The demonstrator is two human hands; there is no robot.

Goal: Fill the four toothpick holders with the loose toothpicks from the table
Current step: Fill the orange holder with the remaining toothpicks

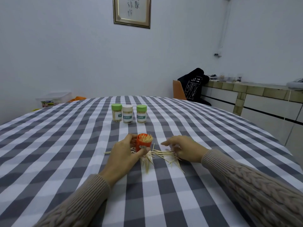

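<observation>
Head view. At lower centre of the frame the left hand (122, 152) grips the orange holder (142, 144), thumb and fingers curled round its smooth cylindrical wall; the holder stands open-topped and tilted slightly, already bristling with toothpick tips. To its right the right hand (186, 149) hovers low over the loose toothpicks (157, 155), fingers loosely spread and somewhat blurred; whether any pick is pinched cannot be told. The picks lie scattered in a crossed heap on the checked cloth of the counter (65, 145), between and just below the two hands. Above centre stand three capped holders side by side: a green-lidded holder (116, 112), a white-lidded holder (127, 114) and a second green-lidded holder (141, 114), each clear-walled, labelled and showing picks inside.

Handling, as judged: the picks are thin, stiff, very light wooden slivers with sharp ends, likely to snap if bent and to roll or snag on the soft cloth. Best gathered into a parallel bundle and pinched at mid-length. The plastic holder is light and easily tipped, so steadying its wall is sensible.
</observation>
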